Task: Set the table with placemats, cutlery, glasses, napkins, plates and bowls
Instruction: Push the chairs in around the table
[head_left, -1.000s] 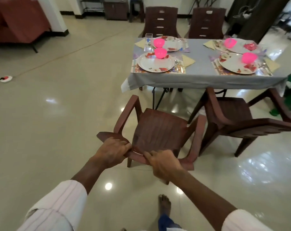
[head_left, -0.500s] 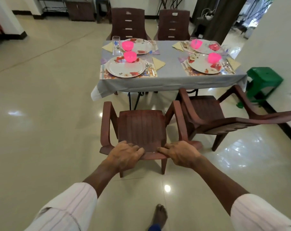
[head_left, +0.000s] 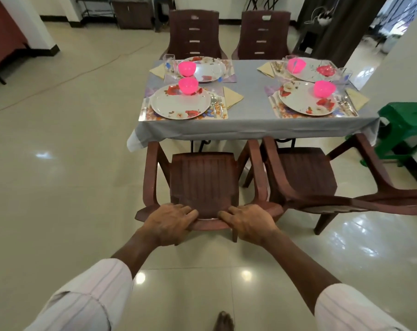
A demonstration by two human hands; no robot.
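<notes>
A brown plastic chair [head_left: 204, 177] stands at the near left side of the table [head_left: 248, 125], its seat facing the grey cloth. My left hand [head_left: 168, 222] and my right hand [head_left: 247, 222] both grip the top edge of its backrest, fingers curled over it. On the table lie several floral placemats, each with a white flowered plate [head_left: 180, 102] and a pink bowl [head_left: 188, 85]. Cutlery [head_left: 216, 103] and a folded yellow napkin [head_left: 231, 97] lie right of the near left plate. A clear glass [head_left: 168, 64] stands at the far left setting.
A second brown chair [head_left: 305, 177] stands right of mine, armrests almost touching. Two more chairs [head_left: 194, 34] face me across the table. A green stool [head_left: 404, 130] sits against the right wall. Glossy tiled floor spreads to the left, with a cable running across it.
The chair has slid forward and turned square to the table, with both hands keeping their hold on the backrest. My view has moved closer to the table.
</notes>
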